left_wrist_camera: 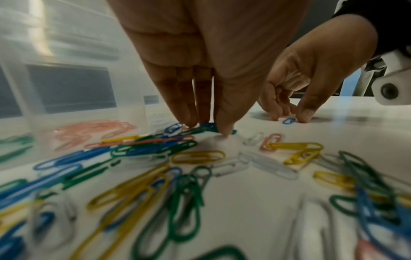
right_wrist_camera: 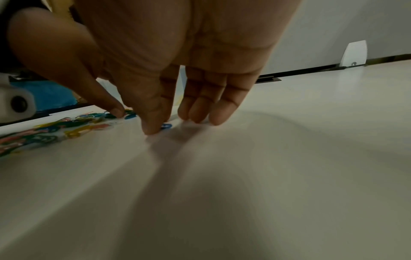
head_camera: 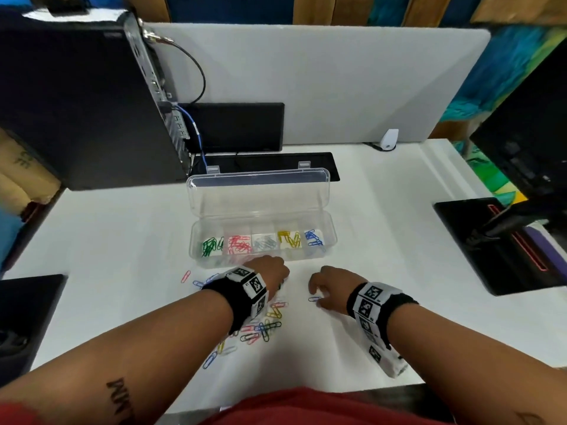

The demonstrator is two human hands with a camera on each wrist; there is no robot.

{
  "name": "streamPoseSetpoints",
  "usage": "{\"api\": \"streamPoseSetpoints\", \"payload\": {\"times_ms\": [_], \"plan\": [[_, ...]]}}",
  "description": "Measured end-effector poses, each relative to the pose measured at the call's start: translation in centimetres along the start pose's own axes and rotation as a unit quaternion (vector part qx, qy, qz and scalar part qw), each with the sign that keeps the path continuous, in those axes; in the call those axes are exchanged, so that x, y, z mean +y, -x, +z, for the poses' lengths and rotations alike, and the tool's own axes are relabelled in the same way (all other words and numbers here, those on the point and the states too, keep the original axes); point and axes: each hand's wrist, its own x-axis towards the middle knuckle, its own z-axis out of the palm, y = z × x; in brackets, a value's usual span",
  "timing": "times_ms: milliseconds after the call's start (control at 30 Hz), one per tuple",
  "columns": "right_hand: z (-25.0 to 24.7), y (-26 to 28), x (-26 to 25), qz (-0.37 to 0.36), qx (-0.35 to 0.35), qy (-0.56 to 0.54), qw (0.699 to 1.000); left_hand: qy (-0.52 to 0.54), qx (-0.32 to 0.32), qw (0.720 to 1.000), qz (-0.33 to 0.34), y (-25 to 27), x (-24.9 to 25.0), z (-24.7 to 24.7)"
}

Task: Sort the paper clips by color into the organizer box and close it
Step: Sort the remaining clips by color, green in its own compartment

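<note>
The left hand (head_camera: pixel 270 271) hides the far part of the loose pile of paper clips (head_camera: pixel 260 326), and the black wristband with square printed markers covers more of it; the wrist views are blurred close to the lens. No writing can be read: the markers on both wristbands are only black and white patterns, and the tattoo on the left forearm is too distorted to make out.

In the left wrist view, the left thumb and fingers (left_wrist_camera: pixel 186 109) come down together onto a blue clip (left_wrist_camera: pixel 209 126) at the far edge of the pile, pinching at it against the white table (head_camera: pixel 383 240). The right hand (head_camera: pixel 331 286), just right of the left one, has thumb and fingertips (right_wrist_camera: pixel 153 123) set on the table around a single blue clip (head_camera: pixel 314 299); whether it is actually gripped cannot be told.

Just beyond both hands sits the clear organizer box (head_camera: pixel 260 259), lid (head_camera: pixel 257 194) standing open, with green, red, clear, yellow and blue clips in separate compartments.
</note>
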Motion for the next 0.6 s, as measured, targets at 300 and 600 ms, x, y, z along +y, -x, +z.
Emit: {"api": "streamPoseSetpoints", "payload": {"times_ms": [300,600], "plan": [[0.44,-0.77,0.33,-0.013,0.022,-0.014,1.000,0.017,0.017,1.000,-0.001,0.25,-0.59,0.29],[0.11,-1.01,0.07,-0.007,0.005,-0.007,1.000,0.061,0.010,0.998,-0.024,0.67,-1.04,0.01]]}}
